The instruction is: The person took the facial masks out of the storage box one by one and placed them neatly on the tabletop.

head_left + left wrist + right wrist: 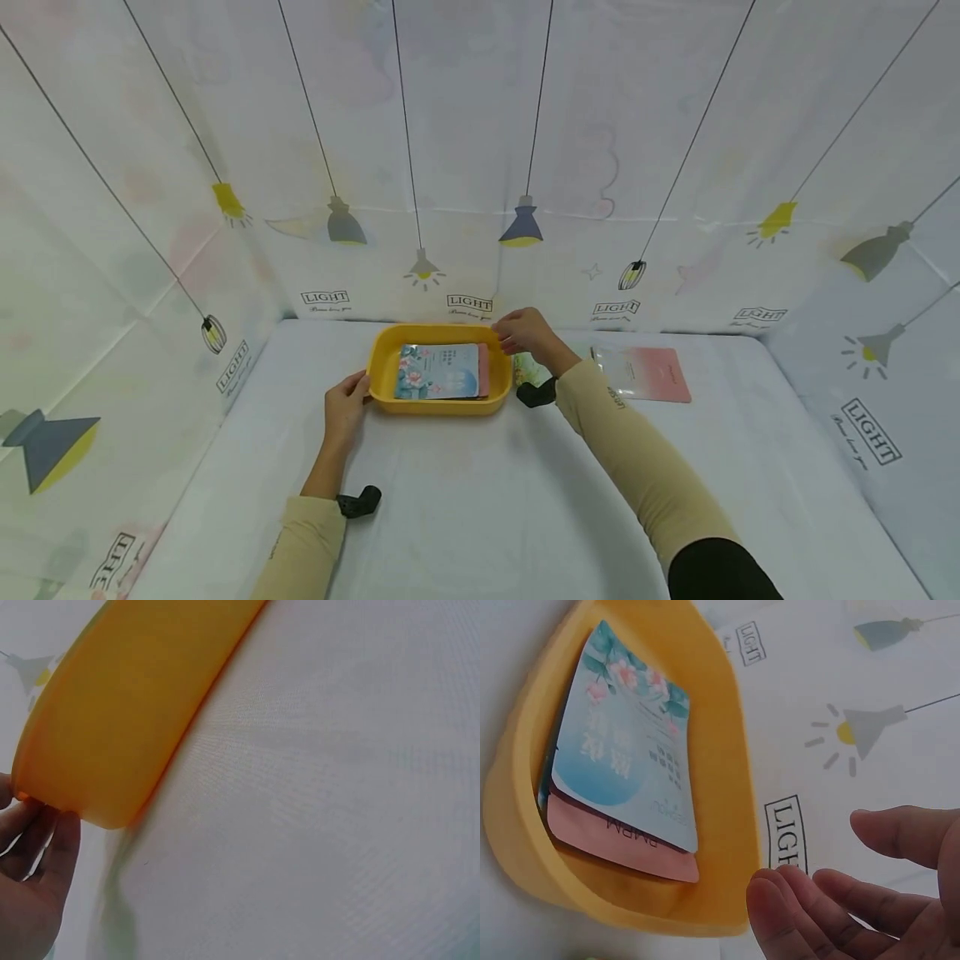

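A yellow plastic tray (435,408) stands on the white-covered table. Inside it a light-blue flowered sachet (630,742) lies over a pink sachet (622,840). My left hand (346,412) pinches the tray's left end, thumb at the rim and fingers beneath it in the left wrist view. At the far right corner of the tray is my right hand (531,335). Its thumb and fingers stand apart with nothing between them, fingertips right by the rim in the right wrist view.
Right of the tray lies a greenish sachet (528,369), partly hidden by the right arm. A pink and silver sachet (652,373) lies farther right. A white cloth wall printed with lamps (521,225) rises behind the table. Each wrist wears a black camera (360,502).
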`<action>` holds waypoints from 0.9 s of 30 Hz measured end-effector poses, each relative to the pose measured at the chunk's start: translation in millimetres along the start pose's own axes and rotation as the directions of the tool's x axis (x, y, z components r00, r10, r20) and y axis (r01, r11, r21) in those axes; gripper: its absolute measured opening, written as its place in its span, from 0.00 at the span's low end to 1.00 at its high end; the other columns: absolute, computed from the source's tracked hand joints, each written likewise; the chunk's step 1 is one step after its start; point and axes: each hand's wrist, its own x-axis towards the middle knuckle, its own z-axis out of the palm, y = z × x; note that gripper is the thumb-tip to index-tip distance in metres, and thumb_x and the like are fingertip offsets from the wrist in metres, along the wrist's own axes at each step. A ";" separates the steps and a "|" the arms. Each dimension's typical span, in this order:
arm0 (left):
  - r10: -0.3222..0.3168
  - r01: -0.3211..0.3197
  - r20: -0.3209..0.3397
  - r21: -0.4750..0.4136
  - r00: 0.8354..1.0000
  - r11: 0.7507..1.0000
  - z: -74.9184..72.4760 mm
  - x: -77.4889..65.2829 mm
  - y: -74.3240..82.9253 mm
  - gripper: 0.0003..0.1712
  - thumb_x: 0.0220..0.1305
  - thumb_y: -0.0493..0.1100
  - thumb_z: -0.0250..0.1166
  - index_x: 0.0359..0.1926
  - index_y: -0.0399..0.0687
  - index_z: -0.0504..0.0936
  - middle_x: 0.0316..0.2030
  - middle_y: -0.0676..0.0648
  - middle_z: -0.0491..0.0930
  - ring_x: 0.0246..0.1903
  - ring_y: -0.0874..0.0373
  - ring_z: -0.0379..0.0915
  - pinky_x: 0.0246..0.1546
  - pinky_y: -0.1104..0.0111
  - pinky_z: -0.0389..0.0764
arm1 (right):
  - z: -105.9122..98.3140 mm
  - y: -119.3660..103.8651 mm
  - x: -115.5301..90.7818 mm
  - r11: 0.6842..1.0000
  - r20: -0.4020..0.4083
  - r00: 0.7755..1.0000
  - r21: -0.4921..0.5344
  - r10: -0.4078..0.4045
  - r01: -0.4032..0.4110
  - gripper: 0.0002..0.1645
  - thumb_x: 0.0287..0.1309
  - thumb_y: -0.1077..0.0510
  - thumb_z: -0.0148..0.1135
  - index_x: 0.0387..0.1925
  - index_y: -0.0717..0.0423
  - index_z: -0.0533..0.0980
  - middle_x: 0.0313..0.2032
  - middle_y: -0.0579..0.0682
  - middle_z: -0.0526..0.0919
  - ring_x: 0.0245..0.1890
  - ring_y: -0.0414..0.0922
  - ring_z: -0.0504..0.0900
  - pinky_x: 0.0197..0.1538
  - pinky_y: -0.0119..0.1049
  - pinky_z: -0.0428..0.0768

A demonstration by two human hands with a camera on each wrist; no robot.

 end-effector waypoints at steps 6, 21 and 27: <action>0.001 -0.001 0.004 0.016 1.000 1.000 -0.2 0.7 -3.4 0.25 0.75 0.49 0.52 0.63 0.38 0.73 0.60 0.38 0.76 0.54 0.47 0.78 0.47 0.78 0.82 | 19.1 5.6 2.4 1.000 0.012 1.000 0.018 0.000 0.000 0.21 0.66 0.56 0.58 0.55 0.65 0.74 0.49 0.61 0.79 0.43 0.54 0.82 0.53 0.41 0.84; 0.016 -0.016 0.009 0.014 1.000 1.000 -0.2 0.3 -3.8 0.25 0.75 0.49 0.52 0.63 0.38 0.73 0.60 0.38 0.76 0.54 0.47 0.78 0.48 0.77 0.82 | 53.2 17.9 11.3 0.989 0.003 1.000 -0.146 0.022 -0.021 0.19 0.60 0.57 0.63 0.46 0.68 0.79 0.26 0.57 0.79 0.30 0.53 0.83 0.47 0.45 0.85; 0.017 -0.017 0.016 0.019 1.000 1.000 -0.4 0.9 -3.2 0.25 0.75 0.50 0.52 0.64 0.38 0.73 0.61 0.38 0.76 0.55 0.47 0.77 0.49 0.76 0.82 | 67.4 18.2 20.6 0.937 -0.061 0.997 -0.342 0.053 -0.071 0.18 0.58 0.56 0.66 0.45 0.66 0.78 0.28 0.53 0.83 0.30 0.48 0.84 0.37 0.33 0.82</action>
